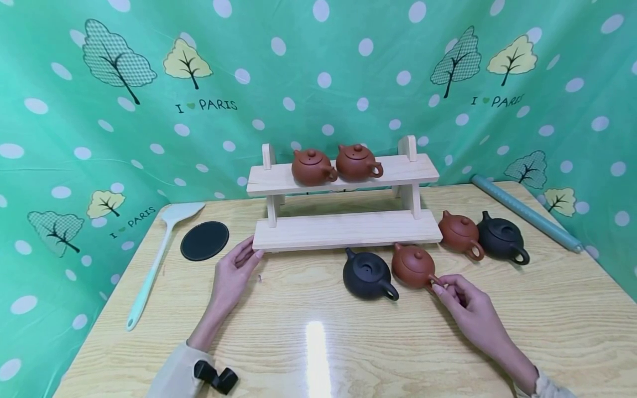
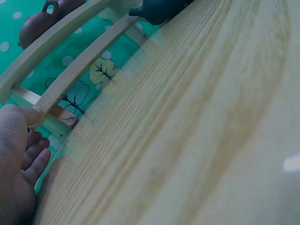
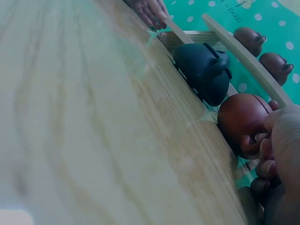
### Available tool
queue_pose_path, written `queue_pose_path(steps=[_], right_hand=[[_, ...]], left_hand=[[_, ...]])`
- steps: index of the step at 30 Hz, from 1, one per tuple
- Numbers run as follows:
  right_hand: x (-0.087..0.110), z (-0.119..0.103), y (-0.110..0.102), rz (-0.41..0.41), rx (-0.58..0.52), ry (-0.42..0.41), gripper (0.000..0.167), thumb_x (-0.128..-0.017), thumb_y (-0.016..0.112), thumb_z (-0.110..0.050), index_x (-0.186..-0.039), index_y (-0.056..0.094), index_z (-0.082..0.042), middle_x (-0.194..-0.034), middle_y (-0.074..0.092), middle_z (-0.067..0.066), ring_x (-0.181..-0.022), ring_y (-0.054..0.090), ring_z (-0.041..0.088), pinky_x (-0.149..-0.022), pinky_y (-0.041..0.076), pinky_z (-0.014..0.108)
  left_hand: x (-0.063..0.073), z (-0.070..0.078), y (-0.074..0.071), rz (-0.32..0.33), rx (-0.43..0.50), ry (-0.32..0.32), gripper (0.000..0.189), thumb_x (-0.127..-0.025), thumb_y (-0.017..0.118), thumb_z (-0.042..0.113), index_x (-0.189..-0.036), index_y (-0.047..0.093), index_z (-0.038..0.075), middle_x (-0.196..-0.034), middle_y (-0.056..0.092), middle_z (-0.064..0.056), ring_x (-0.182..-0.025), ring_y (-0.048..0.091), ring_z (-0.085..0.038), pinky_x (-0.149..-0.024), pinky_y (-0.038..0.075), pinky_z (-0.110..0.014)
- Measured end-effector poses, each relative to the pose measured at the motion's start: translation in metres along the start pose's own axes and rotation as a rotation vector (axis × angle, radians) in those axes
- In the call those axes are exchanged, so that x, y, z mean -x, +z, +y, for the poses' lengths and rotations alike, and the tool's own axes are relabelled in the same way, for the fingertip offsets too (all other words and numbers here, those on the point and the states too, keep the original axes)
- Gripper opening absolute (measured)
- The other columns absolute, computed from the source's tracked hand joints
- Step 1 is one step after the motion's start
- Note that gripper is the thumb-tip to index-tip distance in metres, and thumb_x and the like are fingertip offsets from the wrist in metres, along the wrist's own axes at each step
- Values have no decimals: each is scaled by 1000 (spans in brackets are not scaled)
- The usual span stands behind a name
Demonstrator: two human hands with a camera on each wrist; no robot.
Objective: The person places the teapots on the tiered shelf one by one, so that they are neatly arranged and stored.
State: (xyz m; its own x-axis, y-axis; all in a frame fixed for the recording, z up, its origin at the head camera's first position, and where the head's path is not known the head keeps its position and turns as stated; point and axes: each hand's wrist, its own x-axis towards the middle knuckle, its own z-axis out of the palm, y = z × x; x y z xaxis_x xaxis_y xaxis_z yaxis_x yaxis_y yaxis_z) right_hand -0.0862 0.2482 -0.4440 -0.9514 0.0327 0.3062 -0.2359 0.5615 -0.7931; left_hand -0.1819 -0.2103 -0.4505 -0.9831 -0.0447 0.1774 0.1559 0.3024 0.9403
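A two-tier wooden shelf (image 1: 343,231) stands toward the back of the table. My left hand (image 1: 234,273) holds the left end of its lower board, thumb at the front corner. With the right hand (image 1: 470,312) I pinch the handle of a reddish-brown teapot (image 1: 413,266) just in front of the shelf's right end. Close to its left sits a black teapot (image 1: 367,275), handle toward me. In the right wrist view, my fingers partly hide the held teapot (image 3: 241,119). Two brown teapots (image 1: 311,167) stand side by side on the upper board; the lower board bears nothing.
Right of the shelf, another brown teapot (image 1: 458,231) and a black teapot (image 1: 500,237) stand together. Farther right lies a long teal roll (image 1: 527,213). A pale green spatula (image 1: 154,271) and a round black coaster (image 1: 204,241) lie at left. A green curtain (image 1: 318,99) hangs behind.
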Motion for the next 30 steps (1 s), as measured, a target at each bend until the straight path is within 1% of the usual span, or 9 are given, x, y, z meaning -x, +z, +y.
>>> queue_pose_path(steps=[10,16,21,30], right_hand=[[-1,1,-1,-9,19,-3,3,-101,67,-4,-103,70,-5,-71,52,-6,-63,46,9,-51,36,27],[-1,1,0,-25,7,-34,5,-101,65,0,-101,69,-4,-69,53,-6,-62,46,9,-50,36,29],[-1,1,1,-39,10,-43,5,-102,64,0,-102,68,-4,-70,53,-6,-62,45,9,-50,35,28],[-1,0,2,-16,16,-76,8,-102,63,2,-101,67,-5,-69,53,-5,-61,44,9,-49,34,29]], left_hand=[[0,0,0,-2,-3,2,56,-102,71,26,-148,54,-1,-141,61,-20,-129,60,-27,-97,50,-15],[0,0,0,-5,-2,0,56,-102,70,25,-148,53,-1,-142,60,-20,-129,59,-28,-98,50,-15],[0,0,0,0,2,6,55,-102,70,24,-147,54,-1,-141,60,-20,-129,60,-28,-97,50,-16],[0,-1,1,6,17,11,52,-102,70,19,-146,54,-3,-140,61,-22,-128,60,-31,-97,51,-16]])
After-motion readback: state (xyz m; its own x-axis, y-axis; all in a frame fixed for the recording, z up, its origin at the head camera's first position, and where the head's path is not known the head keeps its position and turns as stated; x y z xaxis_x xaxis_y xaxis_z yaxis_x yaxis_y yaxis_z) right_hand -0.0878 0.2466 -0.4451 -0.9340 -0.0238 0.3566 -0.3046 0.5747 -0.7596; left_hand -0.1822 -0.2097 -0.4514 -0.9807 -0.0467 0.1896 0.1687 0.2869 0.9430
